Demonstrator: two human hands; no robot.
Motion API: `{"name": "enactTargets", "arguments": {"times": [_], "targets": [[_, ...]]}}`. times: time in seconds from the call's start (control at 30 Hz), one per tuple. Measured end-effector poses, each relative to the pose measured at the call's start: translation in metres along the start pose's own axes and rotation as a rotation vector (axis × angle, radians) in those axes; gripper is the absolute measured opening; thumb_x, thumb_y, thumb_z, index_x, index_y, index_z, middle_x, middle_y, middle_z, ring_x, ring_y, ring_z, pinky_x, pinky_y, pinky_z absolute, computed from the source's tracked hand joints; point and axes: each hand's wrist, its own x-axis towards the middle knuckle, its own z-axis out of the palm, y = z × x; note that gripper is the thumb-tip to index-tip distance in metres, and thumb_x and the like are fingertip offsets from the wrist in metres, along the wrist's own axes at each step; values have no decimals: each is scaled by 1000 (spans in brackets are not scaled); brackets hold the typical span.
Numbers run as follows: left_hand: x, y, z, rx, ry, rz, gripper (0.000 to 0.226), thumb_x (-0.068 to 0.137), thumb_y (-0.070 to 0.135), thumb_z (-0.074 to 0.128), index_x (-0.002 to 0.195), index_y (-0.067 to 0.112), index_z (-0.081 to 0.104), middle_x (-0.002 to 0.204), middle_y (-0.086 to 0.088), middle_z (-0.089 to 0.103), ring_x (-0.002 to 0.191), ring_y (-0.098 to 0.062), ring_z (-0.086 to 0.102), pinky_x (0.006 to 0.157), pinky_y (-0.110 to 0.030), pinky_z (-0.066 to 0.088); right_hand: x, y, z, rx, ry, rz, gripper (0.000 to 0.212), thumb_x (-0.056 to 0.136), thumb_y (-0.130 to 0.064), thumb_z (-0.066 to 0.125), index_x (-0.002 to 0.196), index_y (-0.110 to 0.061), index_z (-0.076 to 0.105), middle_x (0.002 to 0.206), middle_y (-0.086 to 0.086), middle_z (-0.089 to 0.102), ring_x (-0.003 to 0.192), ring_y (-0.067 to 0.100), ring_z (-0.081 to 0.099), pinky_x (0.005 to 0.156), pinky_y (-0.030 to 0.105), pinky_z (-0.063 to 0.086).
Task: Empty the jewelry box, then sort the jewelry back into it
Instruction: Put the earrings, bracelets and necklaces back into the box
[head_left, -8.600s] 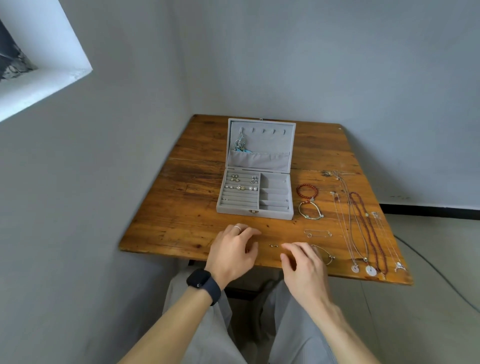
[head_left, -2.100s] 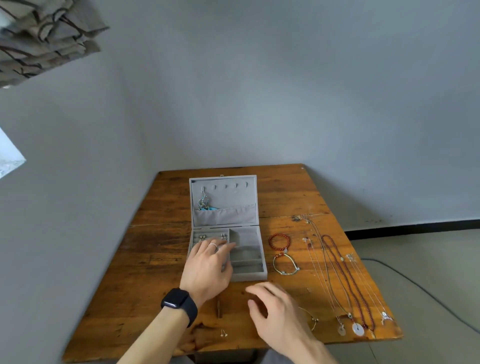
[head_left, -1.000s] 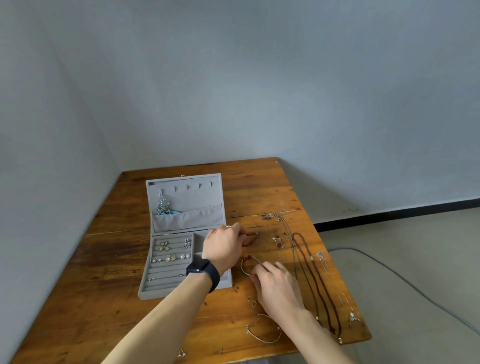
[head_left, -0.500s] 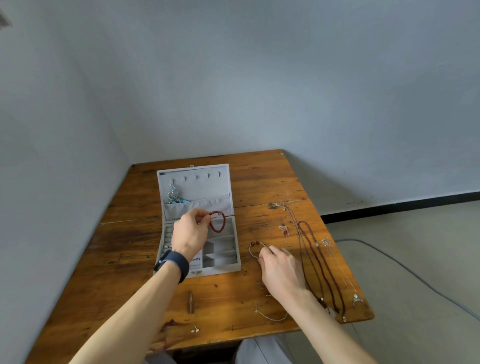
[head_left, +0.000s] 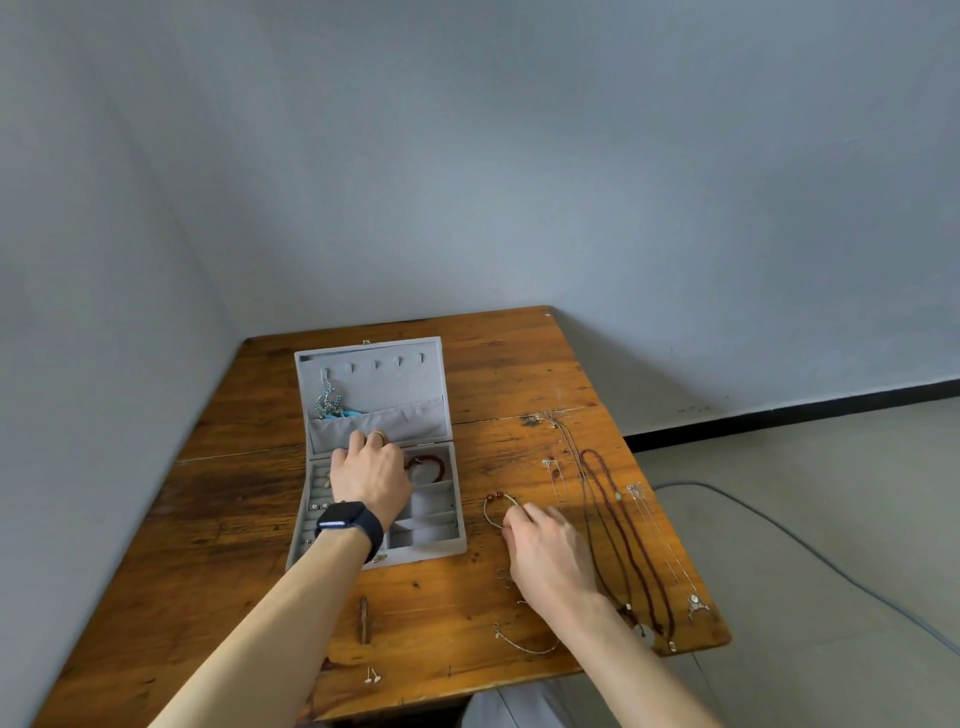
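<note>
The grey jewelry box (head_left: 431, 548) stands open on the wooden table (head_left: 514, 364), its lid upright. A red bead bracelet (head_left: 430, 464) lies in its back right compartment. My left hand (head_left: 371, 475), with a black watch, hovers over the box beside the bracelet, its fingers stretched toward the lid pocket. Small earrings (head_left: 321, 488) sit in the ring rolls on the left. A silver and turquoise piece (head_left: 328, 405) hangs inside the lid. To the right of the box, my right hand (head_left: 545, 545) pinches a silver bangle with red beads (head_left: 493, 504) on the table.
Several long necklaces (head_left: 618, 519) lie stretched along the table's right side. A thin chain (head_left: 524, 644), a stud pair (head_left: 372, 675) and a small brown piece (head_left: 363, 618) lie near the front edge. Walls close in at left and back. A cable (head_left: 779, 535) runs across the floor.
My left hand carried the red bead bracelet from the table to the box and it now lies in the back right compartment. My right hand stayed at the silver bangle.
</note>
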Motion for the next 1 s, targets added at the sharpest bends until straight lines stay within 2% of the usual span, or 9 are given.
{"name": "enactTargets", "arguments": {"times": [0.17, 0.3, 0.37, 0.47, 0.57, 0.67, 0.8, 0.87, 1.0], "targets": [[-20, -15, -7, -196, 83, 0, 33, 97, 35, 48, 124, 28, 66, 133, 0, 57, 122, -24, 47, 98, -39, 41, 0, 0, -2, -15, 13, -37, 23, 101, -23, 52, 122, -19, 63, 112, -4, 67, 101, 15, 62, 86, 26, 55], [-62, -46, 4, -367, 186, -28, 51, 96, 34, 54, 146, 25, 46, 148, -4, 48, 139, -27, 39, 110, -46, 37, 3, 0, -10, 15, 13, -36, 15, 103, -27, 48, 110, -23, 61, 100, -6, 68, 89, 13, 61, 83, 27, 52], [-83, -64, 16, -420, 229, -75, 59, 97, 34, 55, 151, 20, 39, 153, -8, 44, 143, -29, 37, 113, -48, 35, 4, 1, -15, 94, 21, -24, 9, 102, -26, 50, 101, -22, 59, 88, -7, 68, 77, 14, 60, 74, 27, 51], [-99, -85, 33, -466, 181, -121, 66, 102, 45, 41, 158, 17, 22, 162, -9, 28, 149, -26, 26, 120, -46, 24, 7, 1, -23, 222, 64, 42, 6, 101, -26, 55, 99, -24, 60, 87, -9, 68, 74, 10, 62, 61, 22, 49], [-104, -93, 48, -516, 78, -98, 71, 102, 55, 24, 160, 17, 8, 166, -2, 14, 152, -17, 14, 124, -41, 15, 18, -5, -32, 275, 125, 65, 6, 98, -23, 59, 99, -21, 64, 94, -7, 69, 84, 14, 63, 67, 26, 51], [-109, -95, 58, -594, 52, -102, 70, 100, 58, 14, 160, 20, 8, 166, 3, 13, 151, -12, 17, 124, -37, 13, 35, -19, -45, 285, 149, 57, 7, 98, -23, 59, 97, -22, 66, 93, -7, 69, 85, 13, 60, 66, 25, 48], [-107, -96, 63, -622, 66, -113, 68, 101, 56, 11, 160, 20, 8, 166, 4, 13, 151, -9, 15, 123, -33, 10, 61, -44, -59, 310, 132, 71, 10, 99, -28, 58, 93, -31, 65, 81, -19, 61, 69, -7, 52, 55, 9, 31], [-107, -95, 64, -618, 75, -113, 67, 102, 54, 11, 160, 20, 8, 166, 4, 13, 151, -9, 15, 123, -33, 9, 74, -57, -61, 342, 129, 90, 10, 98, -30, 58, 92, -31, 66, 81, -22, 59, 71, -10, 50, 54, 10, 32], [-109, -94, 66, -611, 92, -120, 64, 104, 52, 13, 160, 20, 8, 166, 4, 14, 151, -9, 15, 121, -30, 6, 97, -80, -52, 371, 107, 100, 10, 98, -31, 59, 90, -32, 65, 82, -23, 60, 72, -8, 51, 55, 13, 34]]}}
